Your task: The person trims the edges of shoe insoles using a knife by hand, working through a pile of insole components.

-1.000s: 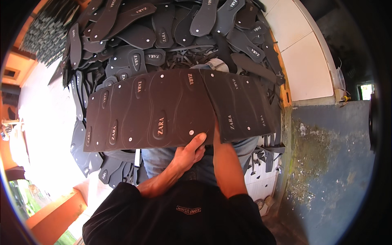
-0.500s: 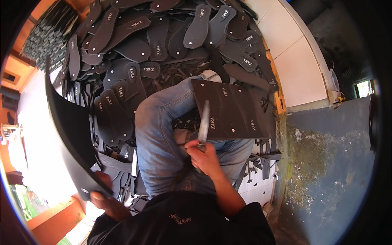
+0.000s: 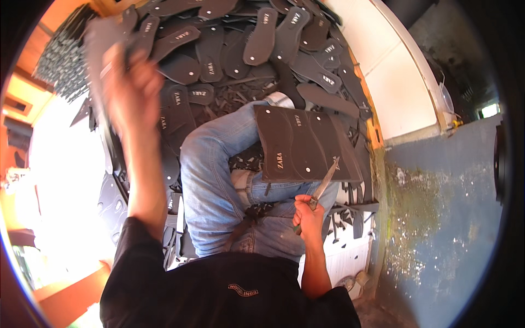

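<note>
- Scanning from the left edge, I see a bright, washed-out patch of floor and a dark stack of ridged sheets (image 3: 60,65) at the upper left.
- I see my left hand (image 3: 128,82) raised high and blurred with motion; its grip is clenched on a dark flat sheet (image 3: 101,46) that stands above and to the left of the fingers, its edges too smeared to trace.
- Behind that hand lies a pile of dark cut soles (image 3: 219,49), overlapping each other across the whole top of the view.
- At the centre I see my legs in blue jeans (image 3: 210,180), one knee bent upward, with dark offcuts (image 3: 249,158) lying in the gap between the thighs.
- On the right thigh rests a dark sole sheet (image 3: 301,145), flat and slightly tilted, marked with sole outlines and small pale dots.
- My right hand (image 3: 307,216) sits just below that sheet's lower edge; its grip is closed around the handle of a knife (image 3: 324,183).
- From the grip, the blade points up and to the right, its tip lying over the lower right corner of the sole sheet.
- Farther right are a white panel (image 3: 404,93) and a worn blue wall (image 3: 437,218).
</note>
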`<state>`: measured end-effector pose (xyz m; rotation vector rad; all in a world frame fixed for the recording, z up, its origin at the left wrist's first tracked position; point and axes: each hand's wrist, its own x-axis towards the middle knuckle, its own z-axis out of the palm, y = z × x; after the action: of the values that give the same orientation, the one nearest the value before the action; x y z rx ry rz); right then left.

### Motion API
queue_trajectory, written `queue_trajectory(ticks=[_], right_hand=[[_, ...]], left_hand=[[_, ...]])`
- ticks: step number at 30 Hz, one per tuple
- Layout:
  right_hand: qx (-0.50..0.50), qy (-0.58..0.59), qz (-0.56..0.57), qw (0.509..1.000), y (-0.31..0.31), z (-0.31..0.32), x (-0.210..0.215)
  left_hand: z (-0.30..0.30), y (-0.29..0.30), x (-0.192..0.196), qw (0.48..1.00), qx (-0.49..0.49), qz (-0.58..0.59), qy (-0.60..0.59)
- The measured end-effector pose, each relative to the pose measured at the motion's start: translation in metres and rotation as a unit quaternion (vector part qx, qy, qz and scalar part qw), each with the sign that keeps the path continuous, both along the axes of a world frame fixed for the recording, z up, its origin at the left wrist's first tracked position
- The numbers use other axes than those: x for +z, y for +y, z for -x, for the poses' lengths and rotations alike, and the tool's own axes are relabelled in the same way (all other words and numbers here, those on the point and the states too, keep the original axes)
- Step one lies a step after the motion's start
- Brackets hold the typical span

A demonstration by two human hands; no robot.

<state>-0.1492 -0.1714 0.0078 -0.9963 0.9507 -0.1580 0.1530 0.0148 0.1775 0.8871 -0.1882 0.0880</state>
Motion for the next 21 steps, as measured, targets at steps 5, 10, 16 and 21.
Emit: queue_trajectory(ticks=[5, 10, 16, 21], right_hand=[[-0.037, -0.016, 0.013, 0.999, 0.007, 0.005, -0.009], [-0.08, 0.001, 0.076, 0.994, -0.003, 0.017, -0.025], [-0.049, 0.011, 0.136, 0.989, -0.019, 0.032, -0.032], [-0.11, 0.011, 0.102, 0.989, -0.001, 0.022, -0.032]], left_hand=[[-0.049, -0.09, -0.062, 0.894, -0.318, -0.307, 0.075], [0.04, -0.09, -0.194, 0.857, -0.26, -0.375, 0.239], [0.123, -0.112, -0.211, 0.83, -0.321, -0.216, 0.401], [0.107, -0.091, -0.226, 0.819, -0.354, -0.226, 0.39]])
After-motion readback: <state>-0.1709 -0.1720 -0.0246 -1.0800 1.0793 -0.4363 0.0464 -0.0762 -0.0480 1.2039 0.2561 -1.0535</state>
